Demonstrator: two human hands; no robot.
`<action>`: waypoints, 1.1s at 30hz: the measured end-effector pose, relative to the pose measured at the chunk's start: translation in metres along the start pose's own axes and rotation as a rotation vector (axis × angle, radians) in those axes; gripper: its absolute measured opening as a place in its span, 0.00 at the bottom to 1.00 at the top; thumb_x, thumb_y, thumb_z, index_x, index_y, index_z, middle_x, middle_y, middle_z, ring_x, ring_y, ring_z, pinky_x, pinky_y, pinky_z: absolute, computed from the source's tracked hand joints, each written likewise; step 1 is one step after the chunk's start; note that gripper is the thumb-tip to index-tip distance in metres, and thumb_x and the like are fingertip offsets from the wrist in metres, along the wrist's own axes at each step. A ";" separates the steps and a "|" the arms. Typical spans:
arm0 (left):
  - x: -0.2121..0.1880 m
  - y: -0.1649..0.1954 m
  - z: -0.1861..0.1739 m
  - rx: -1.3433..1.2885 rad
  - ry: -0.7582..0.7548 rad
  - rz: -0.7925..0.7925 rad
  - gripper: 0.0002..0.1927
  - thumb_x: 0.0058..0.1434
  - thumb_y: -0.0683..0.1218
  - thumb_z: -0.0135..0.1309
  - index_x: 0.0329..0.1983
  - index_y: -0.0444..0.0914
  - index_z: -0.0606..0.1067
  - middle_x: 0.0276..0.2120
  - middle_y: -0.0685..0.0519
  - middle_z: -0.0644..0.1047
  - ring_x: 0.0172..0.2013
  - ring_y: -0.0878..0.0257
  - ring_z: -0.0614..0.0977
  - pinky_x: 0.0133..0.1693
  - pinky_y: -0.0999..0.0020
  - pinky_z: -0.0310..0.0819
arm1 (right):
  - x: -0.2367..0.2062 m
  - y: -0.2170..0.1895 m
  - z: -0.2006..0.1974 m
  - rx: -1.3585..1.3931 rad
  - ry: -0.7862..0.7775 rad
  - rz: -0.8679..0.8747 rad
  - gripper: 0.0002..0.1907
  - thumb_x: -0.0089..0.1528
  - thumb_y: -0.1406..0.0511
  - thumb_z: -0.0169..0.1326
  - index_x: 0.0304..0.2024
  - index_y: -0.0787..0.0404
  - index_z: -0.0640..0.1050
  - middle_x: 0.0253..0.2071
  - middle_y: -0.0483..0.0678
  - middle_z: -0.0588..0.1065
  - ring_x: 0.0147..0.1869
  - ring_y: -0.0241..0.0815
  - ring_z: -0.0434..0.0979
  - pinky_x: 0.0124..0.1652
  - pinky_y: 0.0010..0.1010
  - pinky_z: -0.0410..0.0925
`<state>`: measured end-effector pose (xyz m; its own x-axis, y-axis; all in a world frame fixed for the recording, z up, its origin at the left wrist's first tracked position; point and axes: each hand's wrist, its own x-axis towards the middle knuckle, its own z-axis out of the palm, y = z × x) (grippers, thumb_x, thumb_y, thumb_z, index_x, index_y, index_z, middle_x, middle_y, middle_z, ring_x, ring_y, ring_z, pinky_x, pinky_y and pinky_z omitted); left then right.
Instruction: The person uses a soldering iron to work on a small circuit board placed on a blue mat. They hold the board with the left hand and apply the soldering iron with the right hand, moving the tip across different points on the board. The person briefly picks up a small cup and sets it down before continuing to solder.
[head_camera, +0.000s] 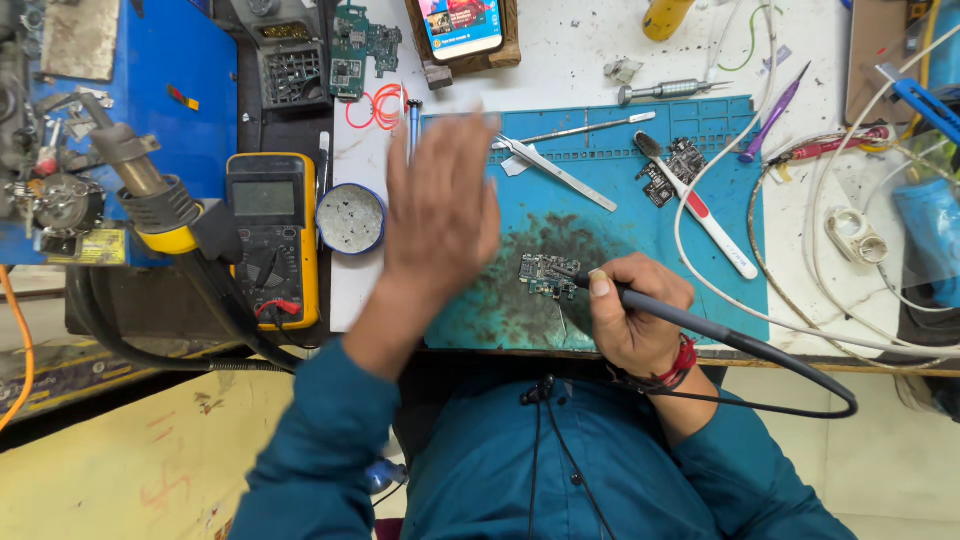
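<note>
At the far left a hot-air gun (140, 180) sits in its holder beside a yellow multimeter (272, 240), and a small round tin (351, 219) stands just right of the meter on the bench (580, 60). The left hand (440, 215) hovers blurred above the left edge of the blue work mat (620, 240), fingers spread and holding nothing. Right of it, a small circuit board (548, 275) lies on the stained part of the mat. The right hand (635, 315) is closed around a black soldering iron (700, 325), its tip end at the board. Farther right lie tweezers (555, 170), a second board (672, 170) and a white toothbrush (700, 210).
</note>
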<state>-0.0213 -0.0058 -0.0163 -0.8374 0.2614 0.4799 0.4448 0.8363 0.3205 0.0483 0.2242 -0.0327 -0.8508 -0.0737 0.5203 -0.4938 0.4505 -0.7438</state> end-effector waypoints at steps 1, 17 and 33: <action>0.017 -0.012 0.005 0.104 -0.007 0.030 0.31 0.67 0.43 0.54 0.72 0.34 0.63 0.70 0.43 0.66 0.71 0.47 0.63 0.73 0.38 0.42 | 0.002 0.001 0.001 0.007 0.003 -0.012 0.06 0.67 0.69 0.55 0.35 0.64 0.74 0.27 0.49 0.73 0.27 0.41 0.71 0.31 0.31 0.63; -0.024 0.022 -0.011 -0.181 0.063 -0.205 0.28 0.57 0.46 0.58 0.61 0.35 0.71 0.49 0.46 0.78 0.51 0.50 0.78 0.57 0.52 0.65 | -0.004 0.009 0.009 -0.035 0.074 0.096 0.09 0.68 0.64 0.55 0.41 0.66 0.77 0.28 0.48 0.75 0.28 0.37 0.73 0.31 0.29 0.64; -0.057 0.068 0.019 -0.124 -0.067 -0.137 0.40 0.58 0.57 0.65 0.69 0.36 0.65 0.56 0.49 0.74 0.57 0.52 0.73 0.60 0.55 0.61 | -0.011 0.026 0.003 0.035 0.120 0.125 0.15 0.70 0.66 0.61 0.55 0.65 0.72 0.45 0.54 0.81 0.47 0.40 0.84 0.43 0.23 0.75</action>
<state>0.0507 0.0448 -0.0377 -0.9105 0.1840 0.3703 0.3571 0.8015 0.4797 0.0443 0.2340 -0.0590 -0.8795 0.0882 0.4677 -0.3934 0.4182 -0.8187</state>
